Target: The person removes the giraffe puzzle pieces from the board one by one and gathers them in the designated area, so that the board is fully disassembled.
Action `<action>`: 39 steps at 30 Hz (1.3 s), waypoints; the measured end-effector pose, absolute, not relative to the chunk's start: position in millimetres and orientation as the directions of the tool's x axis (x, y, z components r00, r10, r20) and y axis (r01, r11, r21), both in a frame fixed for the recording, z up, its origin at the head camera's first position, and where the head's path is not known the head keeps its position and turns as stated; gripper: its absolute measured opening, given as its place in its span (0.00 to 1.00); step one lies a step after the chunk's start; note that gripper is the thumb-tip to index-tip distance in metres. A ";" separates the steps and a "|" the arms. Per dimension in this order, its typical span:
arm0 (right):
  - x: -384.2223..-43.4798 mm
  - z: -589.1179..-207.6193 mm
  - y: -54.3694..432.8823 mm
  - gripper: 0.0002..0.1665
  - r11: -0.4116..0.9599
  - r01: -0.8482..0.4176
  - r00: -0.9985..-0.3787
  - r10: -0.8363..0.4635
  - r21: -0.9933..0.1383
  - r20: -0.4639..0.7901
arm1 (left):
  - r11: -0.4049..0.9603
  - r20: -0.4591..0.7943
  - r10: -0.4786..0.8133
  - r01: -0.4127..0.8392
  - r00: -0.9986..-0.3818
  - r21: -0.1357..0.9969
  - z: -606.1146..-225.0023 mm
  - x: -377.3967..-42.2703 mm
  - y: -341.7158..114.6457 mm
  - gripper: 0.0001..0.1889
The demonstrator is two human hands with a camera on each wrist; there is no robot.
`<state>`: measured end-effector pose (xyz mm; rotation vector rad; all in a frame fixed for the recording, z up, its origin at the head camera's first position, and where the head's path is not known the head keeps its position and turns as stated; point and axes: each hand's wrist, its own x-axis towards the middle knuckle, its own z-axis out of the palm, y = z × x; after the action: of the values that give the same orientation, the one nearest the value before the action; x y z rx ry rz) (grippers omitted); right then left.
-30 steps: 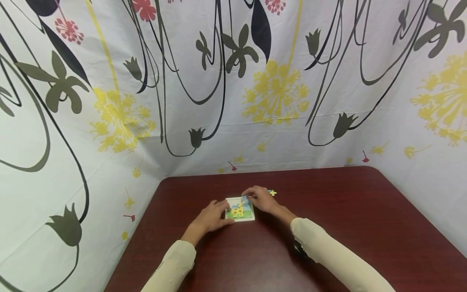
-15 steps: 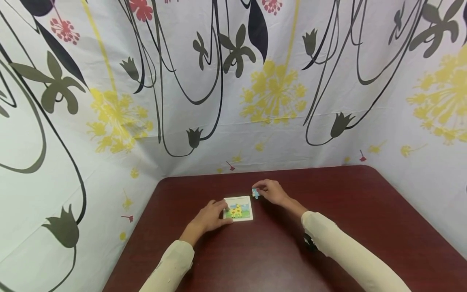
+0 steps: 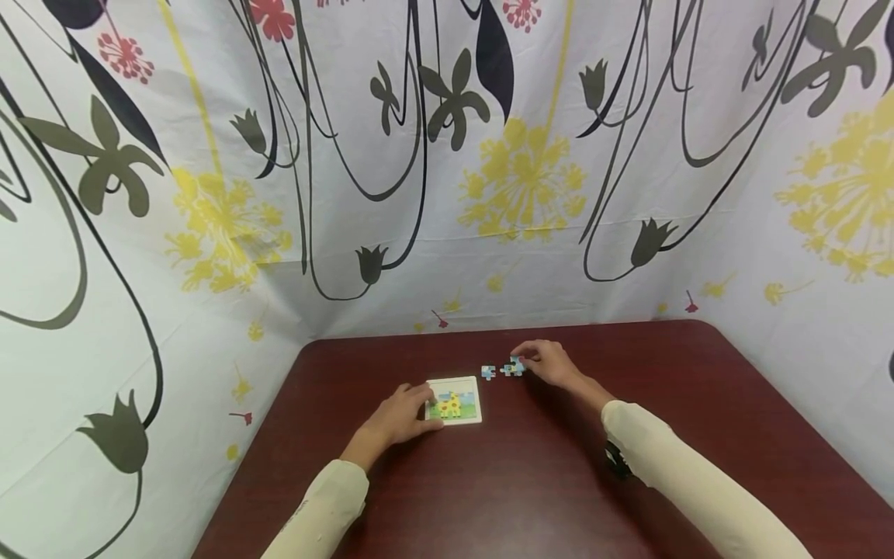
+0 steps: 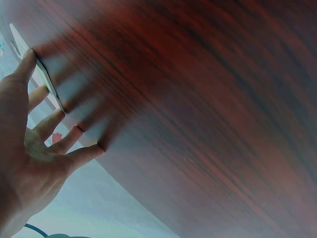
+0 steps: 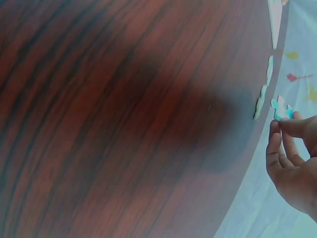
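Observation:
A small white-framed jigsaw puzzle tray (image 3: 469,386) lies on the table, showing a yellow giraffe on green and blue. My left hand (image 3: 400,417) rests on its left side, fingers spread on the tray and thumb near its front edge. In the right wrist view, my right hand (image 5: 299,163) pinches a light-blue puzzle piece (image 5: 281,110) between thumb and fingertips, lifted off the table. Right of the tray, a loose blue piece (image 3: 487,372) lies flat. Another loose piece (image 3: 510,370) lies beside it, partly overlapped by the held piece in the head view.
The dark red-brown wooden table (image 3: 447,489) has rounded far corners. Behind and beside it hangs a white cloth (image 3: 433,210) printed with flowers and vines.
My right hand has moved from the tray's upper right corner, taking a blue piece out and setting it beside the tray. It now holds another piece further right. My left hand stays on the tray.

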<state>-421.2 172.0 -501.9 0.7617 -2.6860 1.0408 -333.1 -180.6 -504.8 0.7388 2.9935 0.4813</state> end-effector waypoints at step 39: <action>-424.9 -512.4 194.4 0.13 0.669 -0.485 -0.873 -0.400 -0.563 0.278 | 0.848 0.069 0.438 0.437 -0.896 0.300 -510.7 -334.2 -181.3 0.22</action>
<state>-424.9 194.4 -512.4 0.7329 -2.7490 0.9841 -334.2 -181.3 -510.7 0.7147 3.0176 0.4899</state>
